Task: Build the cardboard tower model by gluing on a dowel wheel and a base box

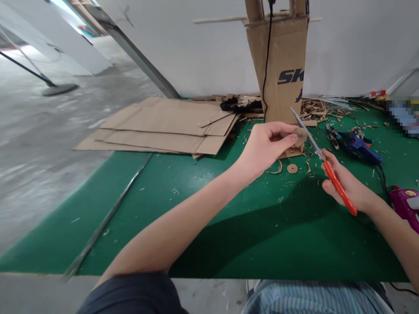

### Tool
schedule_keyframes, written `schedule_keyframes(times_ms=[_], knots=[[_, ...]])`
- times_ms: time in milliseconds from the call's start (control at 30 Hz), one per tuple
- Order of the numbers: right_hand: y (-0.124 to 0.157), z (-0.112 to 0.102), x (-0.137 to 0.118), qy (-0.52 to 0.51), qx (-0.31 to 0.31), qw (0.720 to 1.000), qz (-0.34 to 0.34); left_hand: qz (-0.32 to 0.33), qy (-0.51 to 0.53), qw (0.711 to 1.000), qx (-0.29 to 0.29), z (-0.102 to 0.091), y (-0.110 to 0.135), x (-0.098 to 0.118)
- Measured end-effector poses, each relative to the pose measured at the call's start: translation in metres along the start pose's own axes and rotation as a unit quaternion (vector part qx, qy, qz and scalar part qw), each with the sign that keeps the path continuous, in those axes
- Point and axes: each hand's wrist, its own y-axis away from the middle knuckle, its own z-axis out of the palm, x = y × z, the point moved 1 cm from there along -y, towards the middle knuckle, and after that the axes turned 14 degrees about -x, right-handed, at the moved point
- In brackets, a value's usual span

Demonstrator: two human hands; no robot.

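Between its thumb and fingers, my left hand [266, 146] pinches a small roundish cardboard piece [300, 136]. My right hand [345, 181] is closed on a pair of scissors [334, 179] with red handles. The blades point up and to the left, right beside the piece's right edge; whether they touch it I cannot tell. Below the hands, a cut cardboard disc [292, 168] with a small centre hole lies on the green table [196, 209]. Near the disc is a curved cardboard offcut [277, 168].
A tall cardboard structure [278, 52] with a black cord stands behind my hands. Flat cardboard sheets [170, 122] are stacked at the back left. A blue tool [362, 147] with a cable and a magenta device [406, 203] lie rightward. Cardboard scraps [316, 111] pile against the wall.
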Motion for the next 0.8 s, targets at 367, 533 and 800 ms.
schedule_keyframes(times_ms=[367, 533, 800], knots=[[-0.003, 0.003, -0.002, -0.089, -0.001, 0.996, -0.022, -0.024, 0.103, 0.994, 0.015, 0.014, 0.005, -0.002], [-0.002, 0.002, 0.001, -0.083, -0.012, 0.997, 0.001, -0.028, 0.096, 0.995, 0.014, 0.011, 0.003, -0.001], [-0.005, 0.003, 0.015, 0.022, 0.029, 0.999, 0.024, -0.022, 0.024, 0.999, 0.007, 0.002, 0.001, 0.0]])
